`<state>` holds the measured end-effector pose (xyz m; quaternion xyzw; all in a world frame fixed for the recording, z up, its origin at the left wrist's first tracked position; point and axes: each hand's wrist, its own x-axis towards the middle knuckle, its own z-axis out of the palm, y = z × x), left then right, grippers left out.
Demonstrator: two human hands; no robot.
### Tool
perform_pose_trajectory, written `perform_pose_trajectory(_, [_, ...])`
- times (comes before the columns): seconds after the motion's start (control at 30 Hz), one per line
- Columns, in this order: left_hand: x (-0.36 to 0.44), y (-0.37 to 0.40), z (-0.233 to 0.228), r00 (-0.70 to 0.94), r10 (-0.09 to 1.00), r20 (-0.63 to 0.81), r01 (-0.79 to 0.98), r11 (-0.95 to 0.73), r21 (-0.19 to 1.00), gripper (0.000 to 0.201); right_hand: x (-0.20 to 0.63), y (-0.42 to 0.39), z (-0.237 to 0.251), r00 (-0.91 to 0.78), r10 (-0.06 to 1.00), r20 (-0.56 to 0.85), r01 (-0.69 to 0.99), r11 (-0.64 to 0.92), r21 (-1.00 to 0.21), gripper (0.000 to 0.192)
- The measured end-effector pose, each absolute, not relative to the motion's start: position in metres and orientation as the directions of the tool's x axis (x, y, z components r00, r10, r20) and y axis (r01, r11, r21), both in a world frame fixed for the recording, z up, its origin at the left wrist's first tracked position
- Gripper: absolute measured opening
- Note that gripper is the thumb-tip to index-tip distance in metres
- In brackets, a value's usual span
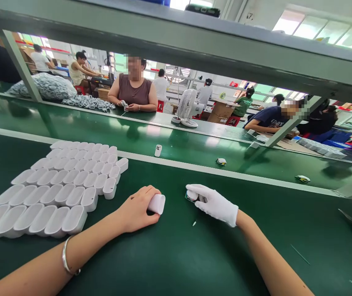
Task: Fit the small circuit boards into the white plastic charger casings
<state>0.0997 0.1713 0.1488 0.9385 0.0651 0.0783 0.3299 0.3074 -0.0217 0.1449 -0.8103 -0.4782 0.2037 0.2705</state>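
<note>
Your left hand (137, 210) has its fingers closed around a white shell (157, 204), resting on the green worktop (176, 255). Your gloved right hand (214, 203) pinches a small part (190, 196) just beside it. The glove may be slippery, so the part could slide out. Your left forearm lies near the rows of shells (55, 185) and could push them over.
</note>
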Motion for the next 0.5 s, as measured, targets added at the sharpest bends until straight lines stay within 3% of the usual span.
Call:
perform_pose_trajectory(0.1, [0.099, 0.168, 0.145, 0.969, 0.235, 0.083, 0.095, -0.657, 0.748, 0.038, 0.309, -0.02, 0.145, 0.523, 0.844, -0.122, 0.555, -0.445, -0.703, 0.05])
perform_pose_trajectory(0.33, [0.101, 0.17, 0.145, 0.969, 0.246, 0.026, 0.13, -0.596, 0.792, 0.038, 0.299, -0.017, 0.154, 0.617, 0.784, -0.066, 0.64, -0.548, -0.539, 0.049])
perform_pose_trajectory(0.5, [0.102, 0.171, 0.143, 0.967, 0.246, 0.061, 0.098, -0.586, 0.804, 0.039, 0.3, -0.018, 0.155, 0.577, 0.812, -0.09, 0.544, -0.464, -0.699, 0.047])
